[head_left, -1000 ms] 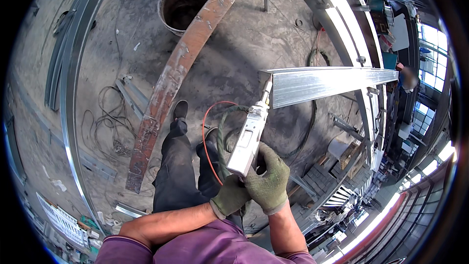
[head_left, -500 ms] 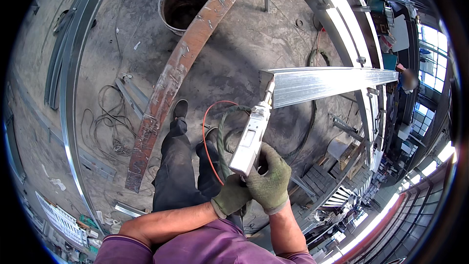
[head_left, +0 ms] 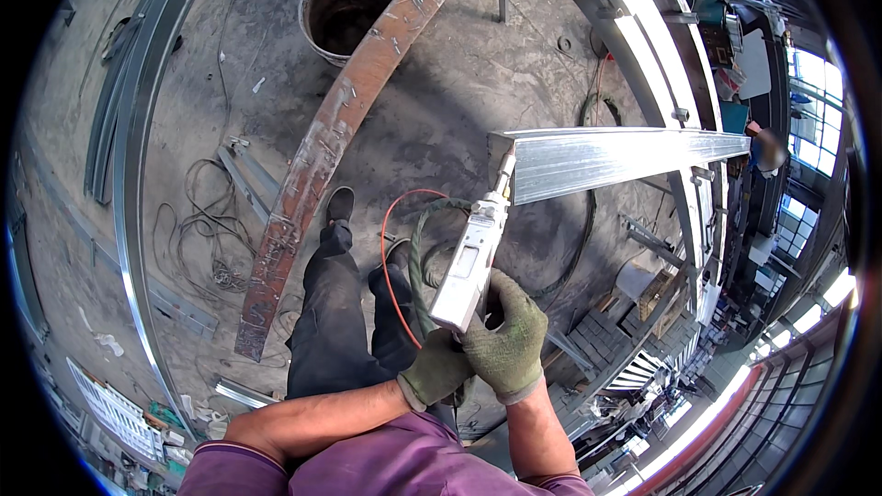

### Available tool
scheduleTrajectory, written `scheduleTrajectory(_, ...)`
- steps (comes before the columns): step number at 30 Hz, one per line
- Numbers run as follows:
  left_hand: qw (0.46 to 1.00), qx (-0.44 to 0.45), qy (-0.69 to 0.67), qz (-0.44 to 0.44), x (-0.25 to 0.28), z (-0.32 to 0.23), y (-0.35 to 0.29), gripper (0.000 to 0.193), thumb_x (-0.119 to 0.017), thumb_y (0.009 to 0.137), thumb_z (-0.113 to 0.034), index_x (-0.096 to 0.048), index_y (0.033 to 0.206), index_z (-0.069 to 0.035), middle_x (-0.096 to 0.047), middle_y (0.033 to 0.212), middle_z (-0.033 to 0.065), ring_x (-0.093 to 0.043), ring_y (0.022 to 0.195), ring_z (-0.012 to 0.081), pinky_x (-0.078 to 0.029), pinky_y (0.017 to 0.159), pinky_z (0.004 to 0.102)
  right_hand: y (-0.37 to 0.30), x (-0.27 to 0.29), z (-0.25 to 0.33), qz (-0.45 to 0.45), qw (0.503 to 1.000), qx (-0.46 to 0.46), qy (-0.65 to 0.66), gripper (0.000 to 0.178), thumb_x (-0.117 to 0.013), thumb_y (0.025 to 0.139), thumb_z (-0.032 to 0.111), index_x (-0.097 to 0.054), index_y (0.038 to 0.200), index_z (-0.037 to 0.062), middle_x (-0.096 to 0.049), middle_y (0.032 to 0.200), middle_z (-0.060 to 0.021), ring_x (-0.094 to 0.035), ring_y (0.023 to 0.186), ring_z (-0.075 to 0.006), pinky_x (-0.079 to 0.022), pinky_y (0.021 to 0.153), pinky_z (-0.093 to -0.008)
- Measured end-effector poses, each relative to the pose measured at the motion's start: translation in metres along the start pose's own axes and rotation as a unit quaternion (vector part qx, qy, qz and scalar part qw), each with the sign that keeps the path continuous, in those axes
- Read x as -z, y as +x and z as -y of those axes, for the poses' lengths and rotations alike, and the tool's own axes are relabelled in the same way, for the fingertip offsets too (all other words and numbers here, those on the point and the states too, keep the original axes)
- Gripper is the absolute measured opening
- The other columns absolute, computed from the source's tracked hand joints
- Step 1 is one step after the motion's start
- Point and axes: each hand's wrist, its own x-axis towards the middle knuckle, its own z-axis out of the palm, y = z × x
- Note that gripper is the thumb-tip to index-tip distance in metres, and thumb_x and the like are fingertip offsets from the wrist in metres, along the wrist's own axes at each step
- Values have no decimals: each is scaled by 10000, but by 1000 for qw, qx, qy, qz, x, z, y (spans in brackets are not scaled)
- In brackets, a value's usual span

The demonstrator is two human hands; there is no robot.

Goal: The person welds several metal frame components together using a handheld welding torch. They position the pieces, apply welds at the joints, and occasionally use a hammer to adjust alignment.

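Note:
Both my hands, in green work gloves, are closed around the lower end of a white handheld laser welding gun (head_left: 469, 262). My left hand (head_left: 436, 370) wraps its near end, and my right hand (head_left: 505, 338) grips it from the right side. The gun's copper-coloured nozzle (head_left: 506, 165) points away from me, at the left end of a shiny rectangular metal tube (head_left: 625, 154); I cannot tell if it touches. A green sheathed cable (head_left: 416, 262) and an orange hose (head_left: 388, 253) loop beside the gun on its left. The gloves partly hide the handle.
A rusty, slag-spattered steel beam (head_left: 340, 119) runs diagonally left of my legs. Beyond it stands a dirty bucket (head_left: 317, 14). Long metal profiles (head_left: 138, 129) lie at the left, and loose cables (head_left: 216, 239) coil on the floor. Large steel beams (head_left: 634, 37) support the tube's far end.

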Motion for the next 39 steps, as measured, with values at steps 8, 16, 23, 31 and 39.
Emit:
scheduleTrajectory(8, 998, 18, 61, 16, -3, 5, 0, 212, -786, 939, -150, -728, 939, 54, -743, 723, 102, -717, 563, 159, -554, 501, 315, 2, 2, -4, 6, 1000, 12, -27, 475, -886, 804, 209, -735, 1197, -12, -773, 936, -202, -782, 834, -355, -608, 754, -426)
scheduleTrajectory(16, 999, -5, 38, 7, -4, 9, 0, 199, -789, 945, -154, -724, 922, 32, -733, 703, 96, -715, 559, 160, -558, 503, 313, 4, 2, -5, 9, 999, 23, -34, 458, -874, 815, 208, -733, 1189, -13, -766, 931, -210, -779, 835, -359, -607, 754, -431)
scheduleTrajectory(23, 997, 26, 74, 26, -1, 8, 1, 208, -789, 949, -170, -720, 902, 21, -728, 687, 98, -719, 566, 160, -565, 520, 313, 3, 2, -3, 9, 999, 20, -29, 448, -864, 818, 181, -725, 1193, -20, -768, 943, -207, -786, 844, -351, -612, 760, -418)
scheduleTrajectory(31, 998, 8, 59, 1, -5, 5, -1, 211, -780, 952, -164, -723, 880, 27, -727, 678, 98, -713, 547, 157, -551, 491, 315, 0, 2, -8, 5, 999, 30, -34, 459, -870, 809, 176, -722, 1197, -19, -770, 955, -209, -787, 847, -351, -614, 763, -419)
scheduleTrajectory(39, 998, -2, 56, -12, -6, 1, -3, 215, -772, 956, -157, -722, 870, 33, -721, 664, 97, -708, 534, 159, -545, 479, 316, -3, 0, -13, 5, 999, 26, -26, 471, -870, 810, 182, -722, 1210, -17, -771, 962, -209, -790, 847, -345, -617, 761, -412)
